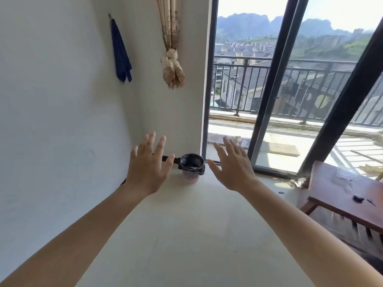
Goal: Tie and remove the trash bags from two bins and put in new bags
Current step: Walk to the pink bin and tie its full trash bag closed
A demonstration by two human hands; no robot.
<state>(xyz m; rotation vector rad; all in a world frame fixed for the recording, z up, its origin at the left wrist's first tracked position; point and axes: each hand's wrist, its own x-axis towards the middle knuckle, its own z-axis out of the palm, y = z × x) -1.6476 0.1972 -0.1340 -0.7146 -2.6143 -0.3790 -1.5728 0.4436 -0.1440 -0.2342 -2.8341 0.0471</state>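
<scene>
A small pink mesh bin (190,176) stands on the pale floor in the corner next to the window frame. A black trash bag (191,161) lines it, folded over the rim. My left hand (148,163) is stretched out in front of me, just left of the bin, fingers spread, holding nothing. My right hand (233,166) is stretched out just right of the bin, fingers also apart and empty. Neither hand touches the bin. Only one bin is in view.
A white wall (62,100) runs along the left, with a blue cloth (121,52) on a hook and a tied curtain (172,59). Dark sliding-door frames (267,100) open onto a balcony. A wooden table (348,193) with small dark bits stands at right.
</scene>
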